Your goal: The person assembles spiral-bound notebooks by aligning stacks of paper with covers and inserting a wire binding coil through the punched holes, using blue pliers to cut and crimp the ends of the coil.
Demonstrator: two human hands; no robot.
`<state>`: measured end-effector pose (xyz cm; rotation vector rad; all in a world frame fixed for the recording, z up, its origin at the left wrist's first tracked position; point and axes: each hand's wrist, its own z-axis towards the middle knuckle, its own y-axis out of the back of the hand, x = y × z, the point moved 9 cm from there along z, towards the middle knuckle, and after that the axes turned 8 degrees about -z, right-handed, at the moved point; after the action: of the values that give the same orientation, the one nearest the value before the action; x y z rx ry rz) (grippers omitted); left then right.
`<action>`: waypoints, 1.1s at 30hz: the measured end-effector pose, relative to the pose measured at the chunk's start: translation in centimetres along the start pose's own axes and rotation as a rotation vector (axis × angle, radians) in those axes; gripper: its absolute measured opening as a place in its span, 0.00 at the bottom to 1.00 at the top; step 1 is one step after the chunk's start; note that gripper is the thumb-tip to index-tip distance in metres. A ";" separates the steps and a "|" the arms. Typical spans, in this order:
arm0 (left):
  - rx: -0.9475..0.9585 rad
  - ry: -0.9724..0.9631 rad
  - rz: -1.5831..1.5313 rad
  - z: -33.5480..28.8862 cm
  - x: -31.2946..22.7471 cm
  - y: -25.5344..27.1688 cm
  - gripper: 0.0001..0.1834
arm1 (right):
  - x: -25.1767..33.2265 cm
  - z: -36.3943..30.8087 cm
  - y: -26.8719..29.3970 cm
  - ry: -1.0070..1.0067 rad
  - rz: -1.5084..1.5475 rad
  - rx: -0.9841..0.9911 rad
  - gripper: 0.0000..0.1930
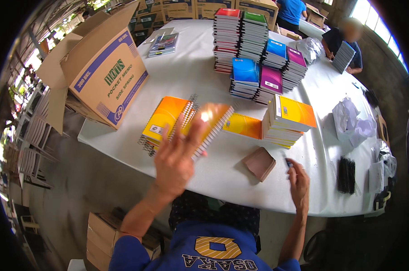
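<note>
My left hand (176, 165) grips a yellow-orange spiral notebook (217, 121) that is tilted up off the table. Its fingers, slightly blurred, lie over the cover, and the white-looking coil edge faces right. Under and left of it is a pile of orange spiral notebooks (161, 119), their coils showing at both sides. My right hand (299, 183) is closed on a small dark tool with a thin tip (288, 162); its exact kind is unclear. Between the hands lies a curved brown piece of card or similar sheet (260, 165). Beyond it stands a stack of yellow notebooks (288, 119), beside a flat yellow notebook (242, 125).
An open carton (107, 81) stands at the left edge of the white table (186, 77). Tall stacks of red and green notebooks (240, 38) rise behind blue and purple ones (270, 79). At right are black coils (346, 175) and plastic bags (353, 122). A co-worker (346, 45) holds a notebook.
</note>
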<state>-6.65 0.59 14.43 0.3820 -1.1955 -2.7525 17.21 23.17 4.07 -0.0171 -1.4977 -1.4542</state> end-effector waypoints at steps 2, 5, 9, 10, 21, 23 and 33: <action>-0.077 0.011 0.078 1.3 3.8 2.3 0.35 | -2.3 0.3 1.6 0.028 -0.287 -0.192 0.14; -0.039 0.081 0.062 1.7 9.2 3.5 0.31 | -6.0 -0.1 1.5 0.150 -0.671 -0.219 0.18; 0.010 0.178 -0.939 1.8 12.1 2.4 0.30 | -0.5 2.0 0.1 0.110 -0.120 -0.249 0.29; 0.055 0.140 -1.219 1.7 11.8 1.6 0.31 | 1.7 3.2 -2.2 0.170 0.078 -0.158 0.36; -0.007 0.576 -1.434 2.6 20.1 -0.4 0.47 | 29.4 9.3 -11.0 0.764 0.391 -0.003 0.24; 0.199 0.747 -1.321 0.3 22.2 -2.8 0.45 | 30.7 7.2 -15.3 1.022 -0.018 -0.028 0.27; 0.435 0.891 -1.147 -2.3 20.9 -6.6 0.29 | 18.3 10.5 -14.7 0.489 0.072 0.089 0.24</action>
<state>-26.16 -0.80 4.31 2.6446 -1.4753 -2.1974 -7.35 16.12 7.22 0.3140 -1.1439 -1.2214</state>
